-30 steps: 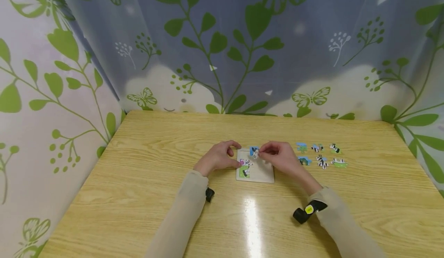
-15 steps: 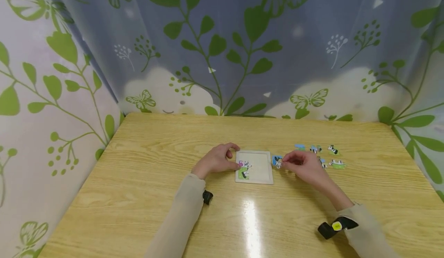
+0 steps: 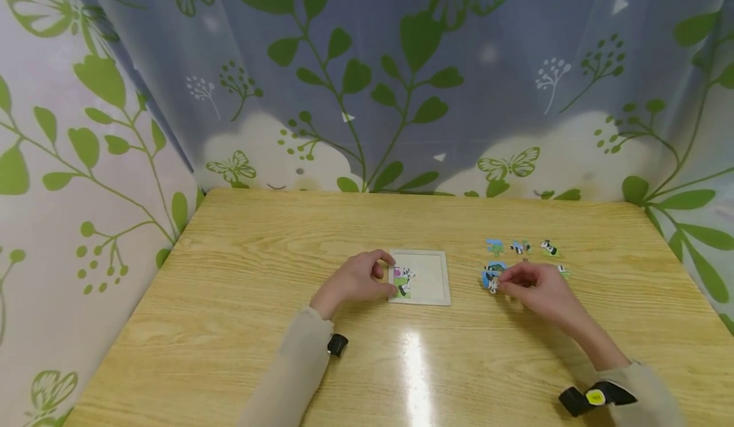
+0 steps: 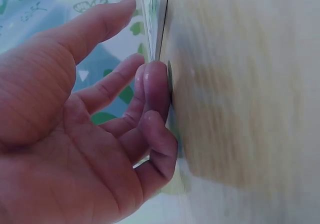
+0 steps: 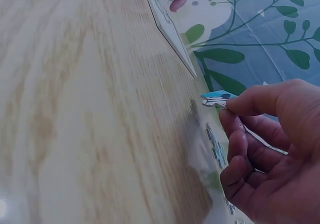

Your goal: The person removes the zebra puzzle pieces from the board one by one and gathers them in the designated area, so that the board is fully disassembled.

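The wooden puzzle tray (image 3: 446,280) lies flat, with a panda picture (image 3: 402,282) set in its left part and bare backing beside it. My left hand (image 3: 358,277) rests at the tray's left edge, thumb near the front corner; in the left wrist view its fingertips touch the tray's rim (image 4: 154,24). To the right, my right hand (image 3: 539,293) pinches a blue, black and white jigsaw piece (image 3: 490,280) between thumb and finger. In the right wrist view that piece (image 5: 214,98) is held above the table. The right hand hides part of the loose pieces behind it.
Several loose jigsaw pieces (image 3: 520,246) lie in rows at the tray's right, including a panda piece (image 3: 548,248) and a blue and green one (image 3: 494,246). The wooden table (image 3: 258,242) meets a leaf-patterned curtain (image 3: 367,95) at the back and left.
My right hand has carried the pinched piece from above the tray rightward to the loose pieces. The left hand has stayed at the tray's left edge, sliding slightly toward the front.
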A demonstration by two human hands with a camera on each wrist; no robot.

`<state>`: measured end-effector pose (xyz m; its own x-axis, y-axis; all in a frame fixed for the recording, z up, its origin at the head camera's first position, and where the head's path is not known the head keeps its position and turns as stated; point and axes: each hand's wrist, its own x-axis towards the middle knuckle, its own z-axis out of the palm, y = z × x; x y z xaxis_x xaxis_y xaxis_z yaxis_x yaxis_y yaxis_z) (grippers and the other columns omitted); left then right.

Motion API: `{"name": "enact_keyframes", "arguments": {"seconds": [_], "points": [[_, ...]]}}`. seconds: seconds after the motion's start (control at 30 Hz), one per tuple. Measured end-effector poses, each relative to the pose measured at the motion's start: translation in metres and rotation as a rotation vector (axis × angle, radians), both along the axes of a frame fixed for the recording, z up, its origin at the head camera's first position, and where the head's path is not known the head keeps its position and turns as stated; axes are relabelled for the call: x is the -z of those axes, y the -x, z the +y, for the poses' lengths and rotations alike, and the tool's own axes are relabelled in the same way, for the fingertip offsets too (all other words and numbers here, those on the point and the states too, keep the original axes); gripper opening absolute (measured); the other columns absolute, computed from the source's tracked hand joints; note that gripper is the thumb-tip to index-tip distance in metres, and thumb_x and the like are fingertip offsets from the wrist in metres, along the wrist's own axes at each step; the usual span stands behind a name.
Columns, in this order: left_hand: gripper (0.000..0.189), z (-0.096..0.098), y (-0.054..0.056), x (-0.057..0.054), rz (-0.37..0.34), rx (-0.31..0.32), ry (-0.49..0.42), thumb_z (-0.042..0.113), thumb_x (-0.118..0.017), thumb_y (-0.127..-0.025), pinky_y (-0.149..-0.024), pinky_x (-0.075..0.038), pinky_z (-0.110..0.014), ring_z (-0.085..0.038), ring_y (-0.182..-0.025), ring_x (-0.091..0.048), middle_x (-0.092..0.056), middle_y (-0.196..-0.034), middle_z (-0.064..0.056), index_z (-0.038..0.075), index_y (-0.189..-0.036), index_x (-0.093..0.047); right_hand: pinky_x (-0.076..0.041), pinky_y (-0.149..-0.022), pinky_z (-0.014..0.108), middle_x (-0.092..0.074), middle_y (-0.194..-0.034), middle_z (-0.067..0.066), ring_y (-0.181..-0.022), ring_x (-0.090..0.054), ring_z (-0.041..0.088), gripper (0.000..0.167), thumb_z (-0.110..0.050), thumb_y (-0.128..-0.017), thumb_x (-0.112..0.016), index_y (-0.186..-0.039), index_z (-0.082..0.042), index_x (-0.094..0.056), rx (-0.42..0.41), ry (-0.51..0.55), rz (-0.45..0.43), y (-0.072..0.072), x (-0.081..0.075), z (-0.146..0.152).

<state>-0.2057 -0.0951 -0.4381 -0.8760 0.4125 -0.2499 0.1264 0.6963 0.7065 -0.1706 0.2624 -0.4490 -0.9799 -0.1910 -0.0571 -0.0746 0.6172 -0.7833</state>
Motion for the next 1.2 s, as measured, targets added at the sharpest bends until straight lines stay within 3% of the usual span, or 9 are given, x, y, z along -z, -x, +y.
{"name": "enact_keyframes", "arguments": {"seconds": [0.47, 0.8, 0.9, 1.03, 1.2], "points": [[0.047, 0.004, -0.005, 0.004, 0.013, -0.083, 0.027, 0.028, -0.084, -0.085, -0.074, -0.040, -0.033, -0.018, -0.083, -0.050, -0.059, -0.097, -0.006, 0.014, -0.124, -0.062, -0.049, -0.061, 0.026, -0.073, -0.089, 0.006, -0.072, -0.060, 0.007, 0.017, -0.019, -0.094, -0.074, -0.101, -0.004, -0.073, 0.028, -0.094, -0.062, -0.008, 0.003, 0.011], [0.055, 0.004, -0.003, 0.007, -0.006, -0.105, 0.027, 0.029, -0.084, -0.085, -0.076, -0.041, -0.034, -0.019, -0.085, -0.051, -0.057, -0.099, -0.003, 0.017, -0.131, -0.057, -0.047, -0.058, 0.027, -0.073, -0.090, 0.005, -0.068, -0.057, 0.008, 0.022, -0.024, -0.095, -0.073, -0.104, -0.004, -0.073, 0.046, -0.104, -0.093, -0.007, 0.001, 0.015], [0.057, 0.004, -0.002, 0.007, -0.010, -0.102, 0.034, 0.029, -0.084, -0.085, -0.076, -0.041, -0.034, -0.019, -0.086, -0.051, -0.057, -0.099, -0.003, 0.018, -0.133, -0.056, -0.049, -0.058, 0.028, -0.073, -0.091, 0.006, -0.068, -0.057, 0.008, 0.023, -0.025, -0.097, -0.071, -0.106, -0.004, -0.072, 0.058, -0.095, -0.076, -0.008, 0.001, 0.015], [0.059, 0.005, -0.001, 0.007, -0.009, -0.092, 0.039, 0.029, -0.084, -0.085, -0.076, -0.040, -0.034, -0.019, -0.085, -0.050, -0.057, -0.098, -0.002, 0.019, -0.136, -0.055, -0.049, -0.059, 0.027, -0.074, -0.092, 0.007, -0.071, -0.060, 0.007, 0.022, -0.027, -0.098, -0.069, -0.107, -0.007, -0.074, 0.062, -0.105, 0.014, -0.006, 0.000, 0.009], [0.060, 0.004, 0.000, 0.007, -0.007, -0.088, 0.031, 0.029, -0.084, -0.085, -0.076, -0.040, -0.034, -0.018, -0.085, -0.049, -0.056, -0.097, -0.002, 0.019, -0.136, -0.055, -0.051, -0.060, 0.027, -0.075, -0.096, 0.007, -0.078, -0.064, 0.008, 0.021, -0.028, -0.099, -0.069, -0.108, -0.010, -0.074, 0.028, -0.093, 0.086, 0.000, -0.003, -0.005]]}}
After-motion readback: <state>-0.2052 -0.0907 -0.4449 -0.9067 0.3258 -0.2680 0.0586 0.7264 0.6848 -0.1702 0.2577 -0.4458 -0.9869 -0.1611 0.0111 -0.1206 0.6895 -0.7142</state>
